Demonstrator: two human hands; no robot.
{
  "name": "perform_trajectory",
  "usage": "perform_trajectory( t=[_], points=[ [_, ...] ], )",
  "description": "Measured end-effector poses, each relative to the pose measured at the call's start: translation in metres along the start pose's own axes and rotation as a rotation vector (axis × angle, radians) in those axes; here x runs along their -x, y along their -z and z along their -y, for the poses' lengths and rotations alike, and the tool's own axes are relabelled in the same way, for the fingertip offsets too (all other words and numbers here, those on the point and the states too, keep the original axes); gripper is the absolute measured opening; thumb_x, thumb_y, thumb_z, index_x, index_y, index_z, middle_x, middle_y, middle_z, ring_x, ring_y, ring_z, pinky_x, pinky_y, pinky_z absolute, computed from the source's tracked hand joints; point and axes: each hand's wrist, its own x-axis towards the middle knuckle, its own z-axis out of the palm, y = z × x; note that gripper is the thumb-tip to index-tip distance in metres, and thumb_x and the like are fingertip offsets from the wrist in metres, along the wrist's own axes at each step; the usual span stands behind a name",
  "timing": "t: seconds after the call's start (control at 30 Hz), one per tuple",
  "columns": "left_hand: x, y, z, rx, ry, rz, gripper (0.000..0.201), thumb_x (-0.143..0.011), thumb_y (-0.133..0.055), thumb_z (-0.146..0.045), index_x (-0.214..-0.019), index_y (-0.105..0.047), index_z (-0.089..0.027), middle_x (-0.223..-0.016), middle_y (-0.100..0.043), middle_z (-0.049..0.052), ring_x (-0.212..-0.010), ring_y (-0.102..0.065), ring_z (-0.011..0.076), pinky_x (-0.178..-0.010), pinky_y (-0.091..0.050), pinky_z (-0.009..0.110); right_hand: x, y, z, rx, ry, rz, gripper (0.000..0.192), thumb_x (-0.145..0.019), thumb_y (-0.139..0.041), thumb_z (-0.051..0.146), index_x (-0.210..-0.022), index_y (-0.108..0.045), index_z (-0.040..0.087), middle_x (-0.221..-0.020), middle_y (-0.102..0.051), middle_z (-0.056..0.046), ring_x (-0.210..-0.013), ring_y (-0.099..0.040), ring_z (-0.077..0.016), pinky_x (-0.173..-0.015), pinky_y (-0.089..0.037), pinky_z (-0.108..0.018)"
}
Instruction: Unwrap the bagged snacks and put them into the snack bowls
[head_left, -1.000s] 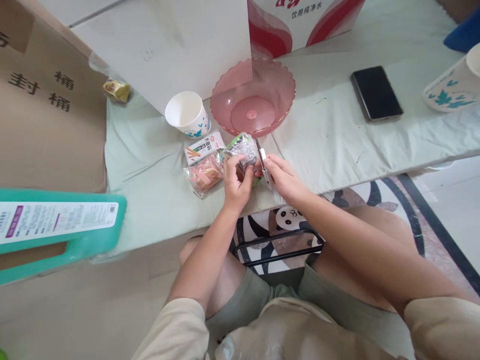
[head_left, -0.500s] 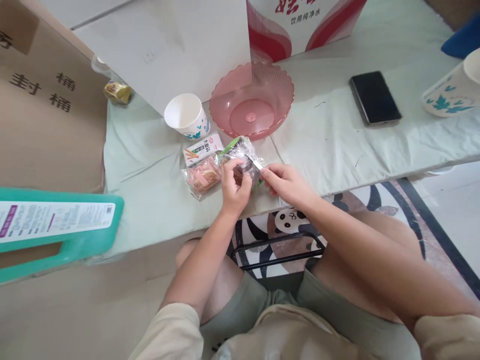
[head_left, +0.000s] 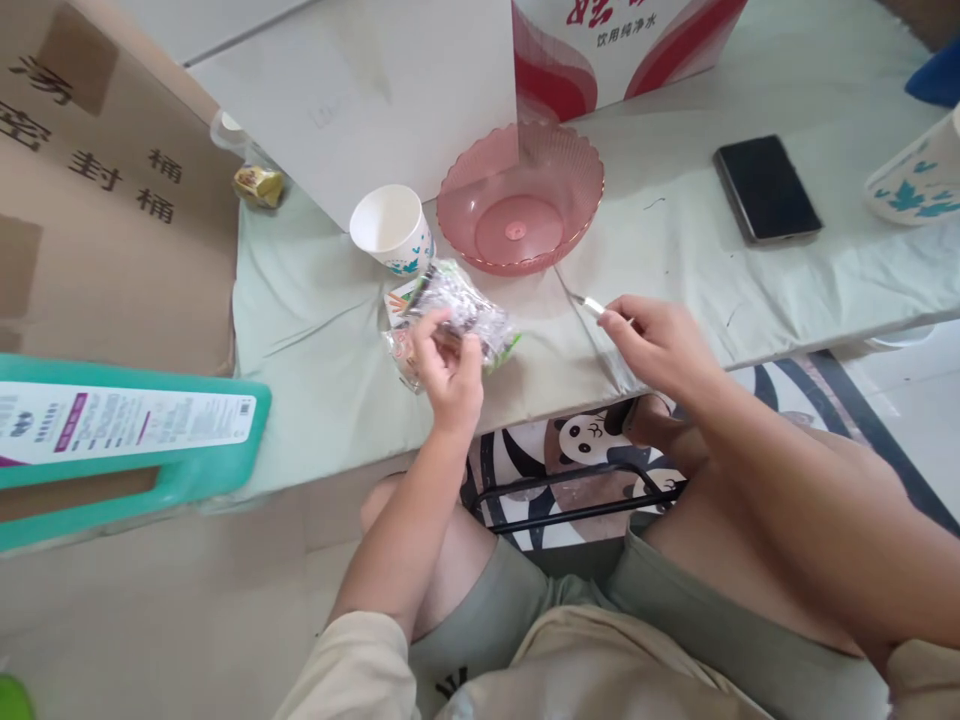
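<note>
My left hand grips a clear crinkly snack packet with dark contents, held just above the pale green table cover. My right hand is off to the right, apart from the packet, pinching a thin silvery strip that looks like a piece of wrapper. A pink-wrapped snack and a white snack pack lie partly hidden under the packet and my left hand. Just behind them stand an empty pink plastic bowl and a white paper cup.
A black phone lies at the right, with a second paper cup at the far edge. A red-and-white carton and a white box stand behind. A brown cardboard box and a teal item sit left.
My hands were together on the packet; now my right hand has pulled away to the right with the strip, and my left hand has shifted the packet slightly left.
</note>
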Motion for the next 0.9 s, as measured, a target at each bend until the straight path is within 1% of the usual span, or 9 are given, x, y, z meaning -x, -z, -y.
perform_trajectory(
  t=[0.1,0.2,0.3,0.37,0.5,0.63,0.7,0.77,0.9],
  points=[
    [0.012,-0.010,-0.005,0.005,-0.001,-0.062,0.042,-0.092,-0.065,-0.055,-0.124,-0.058,-0.028,-0.119,-0.061,0.007,-0.114,-0.062,0.0219,-0.100,-0.053,0.037,-0.002,-0.009,-0.005,0.176,0.108,-0.011,0.019,-0.086,-0.056,0.029,-0.093,-0.070,0.019,-0.093,-0.065,-0.011,-0.072,-0.055,-0.0213,-0.067,-0.038,-0.035],
    [0.023,-0.022,-0.008,0.046,0.055,-0.048,0.056,-0.092,-0.066,-0.056,-0.140,-0.048,-0.034,-0.139,-0.056,0.008,-0.135,-0.055,0.0236,-0.112,-0.048,0.040,0.001,-0.020,-0.005,0.310,0.172,0.076,0.029,-0.088,-0.053,0.026,-0.108,-0.073,0.018,-0.112,-0.066,-0.014,-0.079,-0.059,-0.0242,-0.066,-0.040,-0.037],
    [0.031,-0.032,-0.009,0.078,0.139,-0.008,0.078,-0.087,-0.070,-0.061,-0.151,-0.030,-0.040,-0.156,-0.044,0.008,-0.148,-0.043,0.0240,-0.120,-0.041,0.043,0.000,-0.021,-0.007,0.431,0.138,0.058,0.036,-0.092,-0.048,0.024,-0.119,-0.072,0.019,-0.119,-0.066,-0.015,-0.088,-0.062,-0.0279,-0.067,-0.041,-0.038],
    [0.033,-0.034,-0.009,0.073,0.177,0.031,0.084,-0.082,-0.073,-0.064,-0.150,-0.030,-0.039,-0.155,-0.044,0.008,-0.148,-0.043,0.0252,-0.121,-0.040,0.044,-0.006,-0.014,-0.014,0.498,0.081,0.022,0.038,-0.092,-0.048,0.022,-0.122,-0.071,0.021,-0.120,-0.066,-0.015,-0.093,-0.063,-0.0302,-0.069,-0.042,-0.039],
    [0.028,-0.026,-0.007,0.017,0.185,0.154,0.070,-0.082,-0.071,-0.067,-0.136,-0.043,-0.031,-0.134,-0.057,0.009,-0.127,-0.059,0.0256,-0.112,-0.047,0.045,-0.027,0.001,-0.035,0.565,0.006,-0.074,0.032,-0.091,-0.050,0.020,-0.113,-0.072,0.022,-0.116,-0.067,-0.016,-0.100,-0.063,-0.0342,-0.082,-0.044,-0.047],
    [0.017,-0.014,-0.005,-0.179,0.093,0.112,0.049,-0.086,-0.070,-0.060,-0.116,-0.054,-0.025,-0.120,-0.059,0.009,-0.120,-0.059,0.0251,-0.108,-0.047,0.043,-0.029,-0.003,-0.033,0.487,0.102,-0.264,0.028,-0.092,-0.051,0.024,-0.111,-0.071,0.019,-0.117,-0.066,-0.018,-0.113,-0.059,-0.0386,-0.095,-0.041,-0.057],
    [0.013,-0.010,-0.004,-0.238,0.071,0.109,0.041,-0.088,-0.069,-0.054,-0.111,-0.055,-0.023,-0.115,-0.061,0.008,-0.115,-0.060,0.0241,-0.105,-0.048,0.041,-0.017,-0.013,-0.021,0.349,0.278,-0.217,0.034,-0.095,-0.050,0.031,-0.120,-0.068,0.018,-0.119,-0.066,-0.018,-0.113,-0.059,-0.0358,-0.097,-0.043,-0.053],
    [0.011,-0.009,-0.004,-0.249,0.093,0.128,0.036,-0.090,-0.068,-0.047,-0.113,-0.054,-0.023,-0.112,-0.064,0.007,-0.108,-0.063,0.0222,-0.100,-0.050,0.039,-0.002,-0.027,-0.008,0.224,0.440,-0.096,0.044,-0.093,-0.054,0.040,-0.130,-0.061,0.016,-0.119,-0.066,-0.017,-0.111,-0.061,-0.0336,-0.095,-0.047,-0.050],
    [0.007,-0.010,-0.003,-0.299,0.107,0.160,0.026,-0.092,-0.066,-0.037,-0.110,-0.052,-0.023,-0.107,-0.066,0.006,-0.102,-0.064,0.0213,-0.094,-0.050,0.037,0.011,-0.049,0.001,0.136,0.480,0.015,0.051,-0.086,-0.060,0.033,-0.135,-0.055,0.017,-0.121,-0.065,-0.016,-0.110,-0.062,-0.0329,-0.092,-0.052,-0.048]
  ],
)
